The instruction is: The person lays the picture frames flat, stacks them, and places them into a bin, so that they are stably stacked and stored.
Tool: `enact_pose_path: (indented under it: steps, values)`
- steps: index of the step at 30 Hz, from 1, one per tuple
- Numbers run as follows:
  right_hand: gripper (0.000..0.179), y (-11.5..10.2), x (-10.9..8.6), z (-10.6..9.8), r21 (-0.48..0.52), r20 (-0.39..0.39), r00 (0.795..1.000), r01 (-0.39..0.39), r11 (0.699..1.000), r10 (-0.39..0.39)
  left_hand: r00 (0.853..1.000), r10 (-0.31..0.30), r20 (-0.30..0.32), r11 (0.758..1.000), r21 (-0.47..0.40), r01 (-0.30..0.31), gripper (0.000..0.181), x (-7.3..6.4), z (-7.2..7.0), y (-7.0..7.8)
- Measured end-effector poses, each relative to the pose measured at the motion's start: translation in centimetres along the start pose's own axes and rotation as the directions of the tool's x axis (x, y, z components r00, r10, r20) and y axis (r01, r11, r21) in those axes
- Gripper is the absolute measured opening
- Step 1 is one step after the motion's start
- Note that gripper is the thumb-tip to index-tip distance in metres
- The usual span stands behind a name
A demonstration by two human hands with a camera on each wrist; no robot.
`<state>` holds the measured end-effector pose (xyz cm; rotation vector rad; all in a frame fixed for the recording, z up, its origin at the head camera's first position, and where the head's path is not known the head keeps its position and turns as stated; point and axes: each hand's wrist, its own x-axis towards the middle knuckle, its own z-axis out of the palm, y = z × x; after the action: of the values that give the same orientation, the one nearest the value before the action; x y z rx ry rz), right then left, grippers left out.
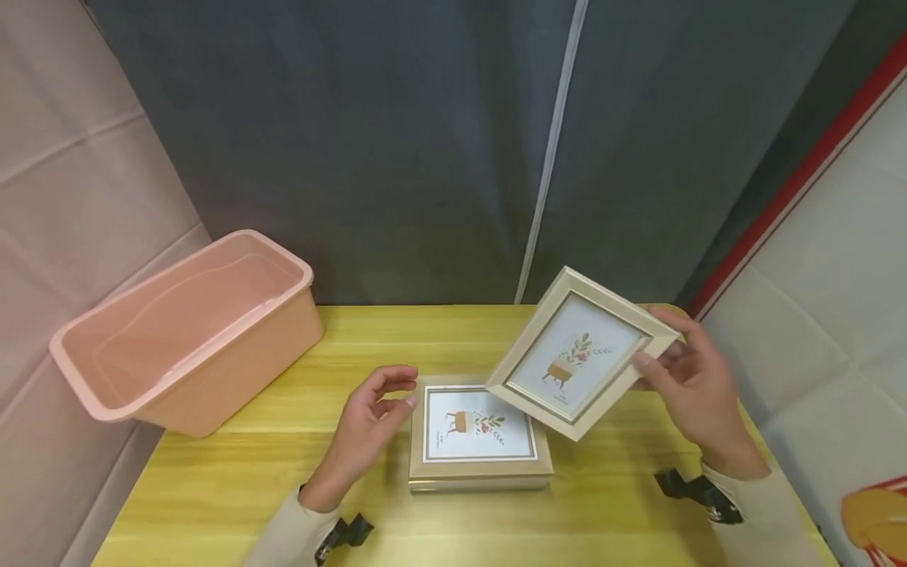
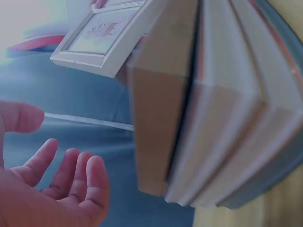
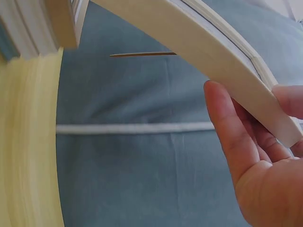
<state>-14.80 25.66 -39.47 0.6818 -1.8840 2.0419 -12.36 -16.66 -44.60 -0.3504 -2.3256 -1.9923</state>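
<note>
My right hand (image 1: 697,386) pinches a cream picture frame (image 1: 517,358) at its right corner, thumb on the front and fingers behind. The frame is tilted, its potted-plant print facing up, and its lower corner overlaps a stack of picture frames (image 1: 482,485) in the head view. The top frame of the stack carries a similar print turned sideways. In the left wrist view the stacked frames (image 2: 161,127) show several layered edges. My left hand (image 1: 368,425) is beside the stack's left edge, fingers loosely bent and holding nothing. From the right wrist, the held frame (image 3: 199,47) shows its side edge.
A pink plastic bin (image 1: 234,370) stands at the left of the yellow wood-grain table (image 1: 298,472). Behind the table hangs a dark grey cloth (image 1: 354,157) with a pale strip. Light panels flank both sides, the right one (image 1: 836,315) edged in red.
</note>
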Motion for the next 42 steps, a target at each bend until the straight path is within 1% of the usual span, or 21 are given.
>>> enact_pose_path:
  steps: [2,4,6,8,10,13,16,20,26,27,28,30,33,36,39,42]
  values:
    - [0.064,0.1,-0.1,0.6,0.033,0.041,0.999,0.021,0.999,-0.022,0.999,0.032,0.034,0.999,-0.012,-0.031,0.036,0.2,0.3,0.4]
    - [0.064,0.1,-0.2,1.2,0.025,0.073,0.997,0.021,0.999,-0.023,0.995,0.074,0.068,0.997,-0.026,-0.072,0.038,0.6,0.6,0.8]
    - [0.063,0.2,-0.3,1.7,0.0,0.107,0.994,0.021,1.0,-0.021,0.989,0.11,0.098,0.993,-0.04,-0.107,0.039,0.9,1.0,1.2]
    - [0.062,0.2,-0.4,2.2,-0.058,0.133,0.991,0.005,0.998,0.003,0.982,0.136,0.129,0.99,-0.061,-0.129,0.04,1.2,1.6,1.5]
    - [0.062,0.1,-0.6,2.7,-0.104,0.16,0.987,-0.018,0.994,0.034,0.975,0.154,0.157,0.987,-0.077,-0.144,0.041,1.4,2.2,1.8]
    - [0.061,0.0,-0.8,3.4,-0.134,0.194,0.978,-0.049,0.99,0.075,0.965,0.173,0.198,0.983,-0.1,-0.156,0.042,1.7,3.2,2.2]
    - [0.06,0.1,-0.8,4.1,-0.113,0.227,0.97,-0.062,0.992,0.087,0.954,0.19,0.234,0.979,-0.114,-0.167,0.045,2.0,4.0,2.6]
    - [0.059,0.3,-0.8,5.0,-0.082,0.254,0.962,-0.079,0.993,0.098,0.938,0.186,0.294,0.977,-0.159,-0.143,0.048,2.3,4.5,2.9]
    - [0.058,0.9,-0.8,5.5,-0.038,0.277,0.955,-0.103,0.994,0.109,0.896,0.174,0.408,0.963,-0.26,-0.068,0.053,2.5,4.7,2.8]
    - [0.058,1.0,-0.8,5.5,-0.03,0.279,0.954,-0.106,0.994,0.11,0.891,0.176,0.419,0.962,-0.264,-0.065,0.053,2.5,4.7,2.7]
    - [0.058,1.1,-0.8,5.5,-0.023,0.282,0.953,-0.105,0.994,0.107,0.889,0.171,0.425,0.963,-0.263,-0.059,0.053,2.4,4.7,2.7]
    - [0.057,1.2,-0.8,5.4,-0.022,0.277,0.955,-0.106,0.994,0.108,0.889,0.169,0.426,0.966,-0.25,-0.064,0.051,2.3,4.7,2.6]
    - [0.058,1.3,-0.8,5.4,-0.029,0.26,0.958,-0.112,0.993,0.116,0.899,0.17,0.403,0.973,-0.214,-0.088,0.048,2.2,4.6,2.5]
    - [0.057,1.3,-0.8,5.5,-0.024,0.237,0.965,-0.107,0.994,0.109,0.912,0.166,0.374,0.98,-0.167,-0.109,0.046,2.0,4.3,2.4]
    - [0.057,1.5,-0.8,5.6,-0.002,0.211,0.973,-0.093,0.996,0.091,0.924,0.153,0.35,0.985,-0.13,-0.113,0.045,1.8,4.0,2.5]
    - [0.056,1.8,-0.8,5.6,0.014,0.187,0.979,-0.09,0.996,0.085,0.928,0.141,0.345,0.986,-0.133,-0.1,0.045,1.5,3.7,2.5]
